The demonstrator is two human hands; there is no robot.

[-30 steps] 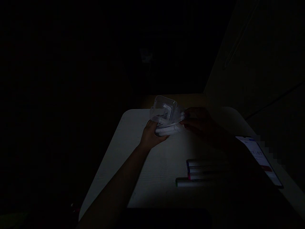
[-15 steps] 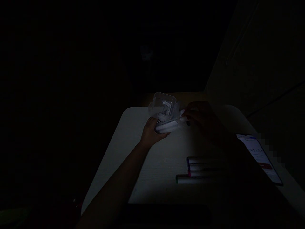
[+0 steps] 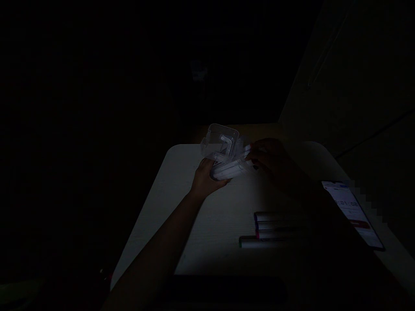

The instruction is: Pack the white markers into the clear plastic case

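Observation:
My left hand (image 3: pixel 205 179) is wrapped round a clear plastic case (image 3: pixel 222 131) at the far middle of the table, its lid part standing up. White-barrelled markers (image 3: pixel 227 170) lie side by side in the case, tilted up to the right. At their right end my right hand (image 3: pixel 269 153) has its fingers closed on a marker (image 3: pixel 248 149) with a reddish tip; deep shadow hides part of the grip. Nearer to me, several more markers (image 3: pixel 267 226) with blue, purple, pink and green ends lie on the table, partly in shadow.
The pale table (image 3: pixel 162 207) has rounded far corners, and the room is very dark. On the right lies a lit phone (image 3: pixel 348 203) showing a timer, partly covered by my right forearm. A cable (image 3: pixel 372 140) runs along the right wall.
My right fingers have shifted slightly at the marker ends, and the reddish tip shows more clearly. My left hand and the case stay nearly still. The markers on the table have not moved.

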